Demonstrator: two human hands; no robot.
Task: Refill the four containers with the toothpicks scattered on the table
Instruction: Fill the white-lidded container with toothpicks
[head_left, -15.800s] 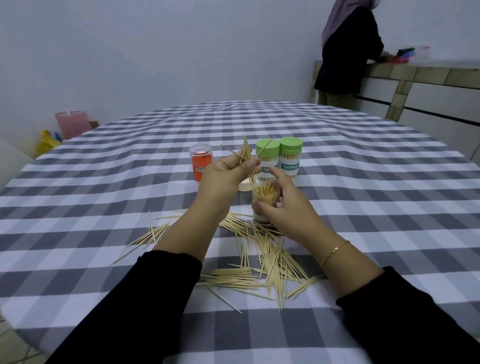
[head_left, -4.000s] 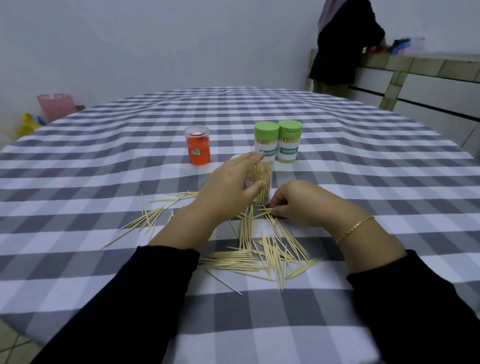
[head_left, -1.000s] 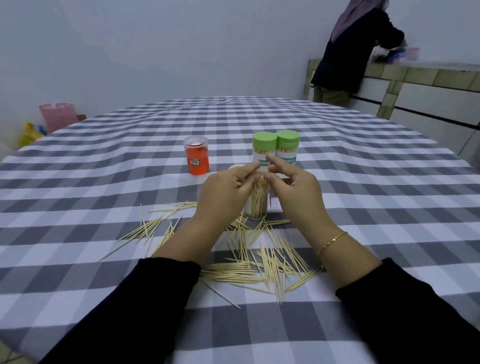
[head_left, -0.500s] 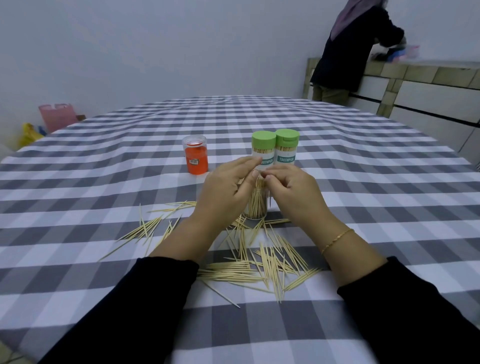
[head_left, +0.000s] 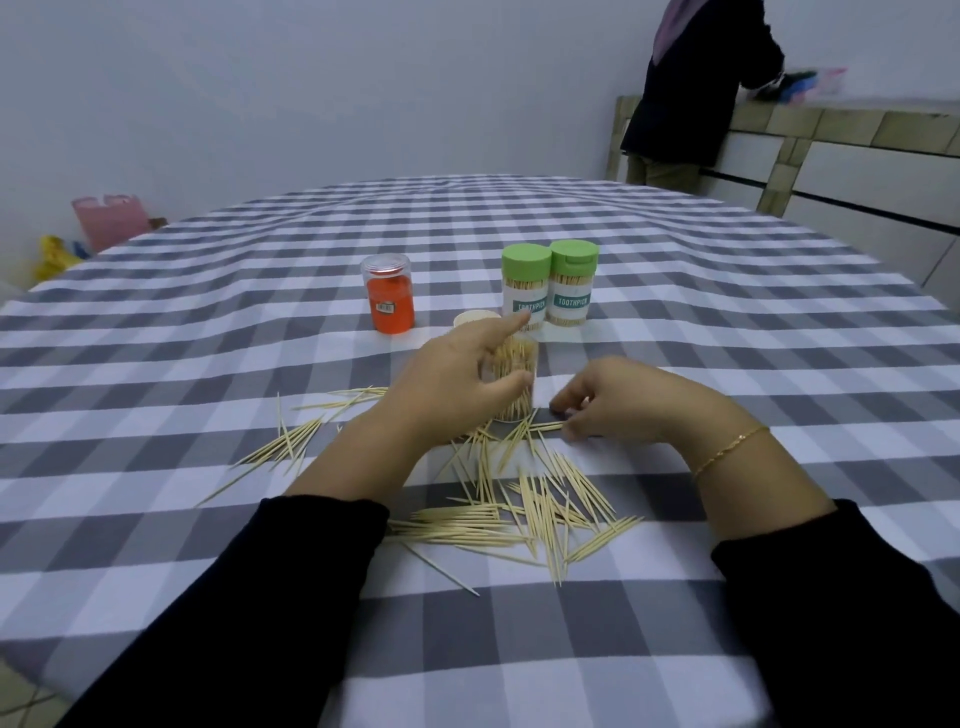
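Table (head_left: 727, 322) round, draped in grey-and-white check cloth; its near edge drops away at lower left. Wide bare cloth on both flanks and beyond the jars.

Scattered toothpicks (head_left: 524, 509): thin, pale wood, pointed. The main heap lies between my forearms, and a smaller fan (head_left: 291, 441) sits off to the left.

Open container (head_left: 511, 379): clear plastic cylinder, upright, packed with toothpicks standing on end. Behind it, two green-capped jars (head_left: 548, 291) touch side by side, white labels reading TOOTHPICK. An orange container (head_left: 389, 301) with a clear top stands apart to their left. A pale round lid (head_left: 475, 318) shows just behind my fingers.

My left hand (head_left: 457, 384) curls around the open container, thumb across its front, index finger lifted over the rim. My right hand (head_left: 623, 400) is down on the cloth just right of the container, fingers curled and pinching at toothpicks there; how many, I cannot tell. Thin gold bracelet (head_left: 727, 451) on that wrist.
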